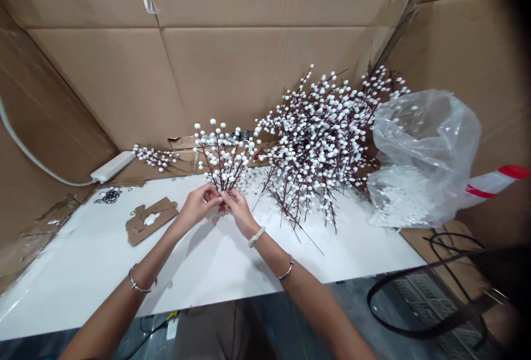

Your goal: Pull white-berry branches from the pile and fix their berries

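Both left hand (198, 206) and right hand (239, 212) hold fingers (216, 199) pinched on an upright white-berry spray (224, 163), tips pointing away.

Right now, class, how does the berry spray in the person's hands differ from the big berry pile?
The berry spray is one small bunch; the berry pile is many stems, far bigger. The spray stands upright between left hand and right hand; the pile lies on the white table top. Both have dark stems and round white berries.
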A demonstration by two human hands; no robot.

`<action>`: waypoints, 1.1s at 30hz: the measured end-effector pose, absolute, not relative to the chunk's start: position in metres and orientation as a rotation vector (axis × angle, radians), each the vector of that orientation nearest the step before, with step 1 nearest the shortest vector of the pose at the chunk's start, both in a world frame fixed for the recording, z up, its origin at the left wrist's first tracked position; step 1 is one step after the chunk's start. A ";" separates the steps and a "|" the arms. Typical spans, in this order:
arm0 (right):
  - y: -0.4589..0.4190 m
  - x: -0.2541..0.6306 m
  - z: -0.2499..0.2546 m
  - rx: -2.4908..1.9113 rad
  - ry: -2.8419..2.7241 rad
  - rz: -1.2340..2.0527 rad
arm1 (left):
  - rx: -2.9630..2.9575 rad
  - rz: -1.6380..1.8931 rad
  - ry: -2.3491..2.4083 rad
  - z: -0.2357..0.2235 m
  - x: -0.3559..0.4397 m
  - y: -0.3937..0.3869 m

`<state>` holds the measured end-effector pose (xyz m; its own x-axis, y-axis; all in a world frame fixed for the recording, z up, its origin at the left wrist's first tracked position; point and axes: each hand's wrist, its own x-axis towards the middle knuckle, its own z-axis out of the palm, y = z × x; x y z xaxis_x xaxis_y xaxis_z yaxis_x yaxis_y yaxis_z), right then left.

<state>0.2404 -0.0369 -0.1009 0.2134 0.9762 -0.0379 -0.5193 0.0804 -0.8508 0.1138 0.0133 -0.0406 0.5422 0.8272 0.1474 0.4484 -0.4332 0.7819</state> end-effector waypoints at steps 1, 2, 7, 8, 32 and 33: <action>-0.037 0.240 -0.101 -0.877 -0.668 1.250 | 2.083 0.674 1.021 -0.041 0.112 0.016; -0.037 0.239 -0.102 -0.877 -0.677 1.252 | 2.087 0.658 1.013 -0.041 0.110 0.018; -0.037 0.237 -0.103 -0.881 -0.719 1.234 | 2.089 0.524 0.950 -0.036 0.102 0.023; -0.037 0.237 -0.103 -0.882 -0.733 1.231 | 2.126 0.501 0.957 -0.035 0.101 0.022; -0.040 0.254 -0.092 -0.958 -0.699 1.045 | 1.845 0.205 1.648 -0.021 0.028 0.160; -0.040 0.255 -0.091 -0.962 -0.696 1.040 | 1.795 0.218 1.683 -0.026 0.028 0.169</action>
